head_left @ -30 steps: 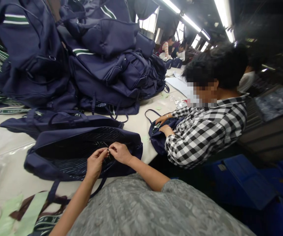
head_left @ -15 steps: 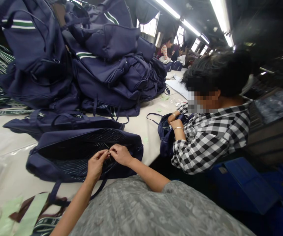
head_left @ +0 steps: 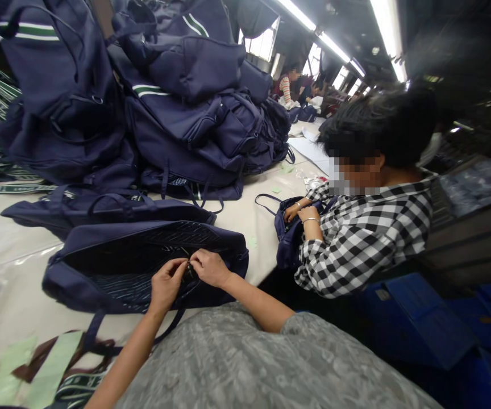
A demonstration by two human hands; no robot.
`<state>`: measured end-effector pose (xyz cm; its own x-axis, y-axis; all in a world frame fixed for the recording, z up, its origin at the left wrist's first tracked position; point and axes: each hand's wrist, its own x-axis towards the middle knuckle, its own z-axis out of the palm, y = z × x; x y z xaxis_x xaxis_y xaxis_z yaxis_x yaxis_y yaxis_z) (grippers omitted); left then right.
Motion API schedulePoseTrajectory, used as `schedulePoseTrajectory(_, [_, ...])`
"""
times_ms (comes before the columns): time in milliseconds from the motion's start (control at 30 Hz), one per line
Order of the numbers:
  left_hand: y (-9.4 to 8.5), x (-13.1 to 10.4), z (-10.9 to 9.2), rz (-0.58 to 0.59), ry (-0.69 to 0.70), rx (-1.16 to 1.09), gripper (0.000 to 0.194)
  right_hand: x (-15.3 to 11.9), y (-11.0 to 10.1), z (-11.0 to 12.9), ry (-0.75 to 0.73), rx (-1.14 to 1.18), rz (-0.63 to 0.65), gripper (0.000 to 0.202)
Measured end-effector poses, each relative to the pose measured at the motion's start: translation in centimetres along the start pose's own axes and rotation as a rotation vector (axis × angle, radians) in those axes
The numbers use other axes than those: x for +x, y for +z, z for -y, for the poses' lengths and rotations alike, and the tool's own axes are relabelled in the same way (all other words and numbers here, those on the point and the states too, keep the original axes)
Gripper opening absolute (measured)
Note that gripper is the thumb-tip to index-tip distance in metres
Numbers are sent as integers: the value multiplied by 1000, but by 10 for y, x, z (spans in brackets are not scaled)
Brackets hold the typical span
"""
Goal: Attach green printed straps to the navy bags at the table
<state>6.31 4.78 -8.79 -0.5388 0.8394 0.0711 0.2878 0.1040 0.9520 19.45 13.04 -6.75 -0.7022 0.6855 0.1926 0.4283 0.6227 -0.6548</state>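
Currently | left hand (head_left: 169, 281) and right hand (head_left: 211, 268) closed in fingertip pinches on a small dark piece (head_left: 191, 267) | open navy bag (head_left: 100, 237) near left on table (head_left: 249, 210), beneath both | risk: piece could drop into dark interior; cause: slight fingertip hold

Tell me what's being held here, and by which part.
Left grip and right grip pinch a small dark item at the open navy bag; which part cannot be told.

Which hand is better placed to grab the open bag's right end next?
Probably the right hand: it is nearer that end of the open bag, while the left hand is farther away.
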Motion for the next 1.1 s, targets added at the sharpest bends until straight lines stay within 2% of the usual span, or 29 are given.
schedulePoseTrajectory(67, [-1,0,-1,3,113,78,31,0,-1,1,2,-17,1,7])
schedulePoseTrajectory(133, [-2,0,-1,5,134,91,30,-1,-2,2,9,-12,2,6])
schedulePoseTrajectory(367, [2,-3,-3,-4,-245,-205,38,-1,-4,6,21,72,-23,7])
schedulePoseTrajectory(533, [5,-3,-1,-35,-331,-414,45,-1,-3,6,42,92,-46,8])
schedulePoseTrajectory(900, [3,-5,-6,-3,-268,-291,43,-2,-4,6,41,78,-20,7])
schedulePoseTrajectory(1100, [0,-3,-1,21,-127,-89,38,-3,-6,6,24,12,24,8])
